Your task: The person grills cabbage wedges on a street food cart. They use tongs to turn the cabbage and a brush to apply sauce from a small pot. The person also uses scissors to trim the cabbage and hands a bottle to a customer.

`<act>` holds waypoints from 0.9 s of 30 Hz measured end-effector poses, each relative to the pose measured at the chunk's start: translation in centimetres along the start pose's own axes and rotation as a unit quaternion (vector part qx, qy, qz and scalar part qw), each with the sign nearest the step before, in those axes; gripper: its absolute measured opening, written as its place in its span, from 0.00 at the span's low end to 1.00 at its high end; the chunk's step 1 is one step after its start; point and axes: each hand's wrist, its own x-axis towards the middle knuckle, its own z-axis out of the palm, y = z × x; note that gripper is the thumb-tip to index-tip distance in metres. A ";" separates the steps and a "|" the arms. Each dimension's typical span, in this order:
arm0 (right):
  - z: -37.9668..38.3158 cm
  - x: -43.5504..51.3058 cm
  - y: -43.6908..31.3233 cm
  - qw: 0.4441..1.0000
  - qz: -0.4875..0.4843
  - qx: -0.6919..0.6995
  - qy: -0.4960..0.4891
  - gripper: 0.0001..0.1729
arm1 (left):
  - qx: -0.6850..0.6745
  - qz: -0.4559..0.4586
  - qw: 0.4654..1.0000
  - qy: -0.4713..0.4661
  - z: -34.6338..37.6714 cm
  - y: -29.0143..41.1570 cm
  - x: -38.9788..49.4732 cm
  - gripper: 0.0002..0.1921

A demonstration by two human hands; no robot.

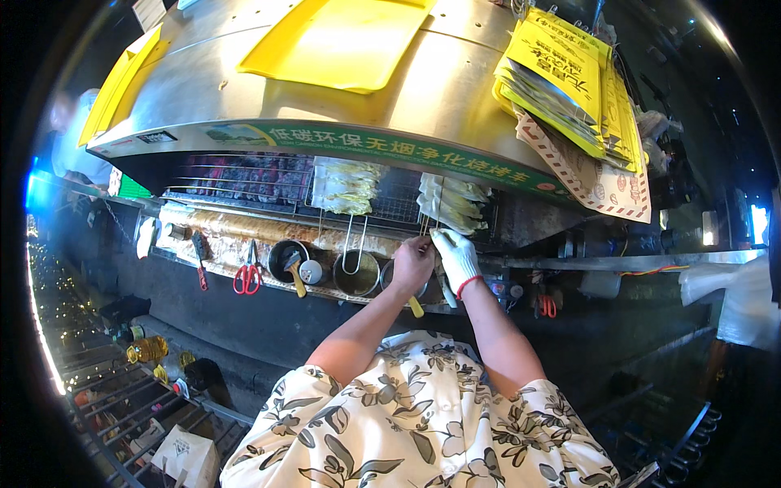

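Observation:
My bare left hand (415, 261) and my right hand (457, 257), in a white knit glove with a red cuff, meet at the grill's front edge. Both have their fingers closed around the lower ends of thin skewers (424, 226). Pale leafy vegetables (453, 202) lie above my hands, over the right part of the wire grate (398, 194). To the left, a second batch of leafy vegetables (346, 186) rests on the grate, with a long wire handle (354, 247) reaching towards me. My fingers partly hide the skewer ends.
Charcoal (238, 174) glows red at the left. Along the front ledge are red-handled scissors (248, 274), a pot with a brush (295, 268), a shaker (310, 272) and a metal pot (356, 274). Yellow trays (341, 43) and printed bags (555, 79) lie on the metal hood (201, 79).

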 end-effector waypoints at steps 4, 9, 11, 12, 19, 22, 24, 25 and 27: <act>0.5 0.9 -0.4 0.999 -0.022 0.016 0.035 0.16 | 0.017 0.001 1.000 -0.010 -0.4 0.9 0.2 0.13; 1.6 1.3 0.2 0.995 -0.013 -0.094 0.041 0.15 | 0.062 0.000 0.998 0.009 -1.9 1.3 -0.3 0.13; 1.7 1.6 1.3 0.983 -0.050 -0.166 0.062 0.15 | 0.031 -0.033 0.999 0.018 -2.0 0.2 -0.7 0.13; 1.9 1.5 1.3 0.979 -0.059 -0.185 0.065 0.15 | 0.061 0.020 0.997 0.032 -2.5 -0.6 -0.7 0.17; 2.6 0.8 1.1 0.966 -0.081 -0.232 0.074 0.16 | -0.144 -0.182 0.972 -0.043 -0.7 -4.6 0.8 0.13; 2.9 1.6 1.5 0.960 -0.084 -0.258 0.067 0.16 | -0.205 -0.253 0.944 -0.052 -1.0 -3.2 1.1 0.10; 2.8 1.8 1.5 0.970 -0.079 -0.216 0.076 0.16 | -0.305 -0.277 0.909 -0.064 -0.8 -4.1 1.3 0.06; 2.8 1.7 1.4 0.975 -0.077 -0.195 0.078 0.16 | -0.354 -0.288 0.887 -0.067 -0.9 -4.6 1.4 0.05; 2.4 1.5 1.4 0.972 -0.098 -0.190 0.095 0.15 | -0.368 -0.307 0.874 -0.073 -0.9 -4.9 1.4 0.03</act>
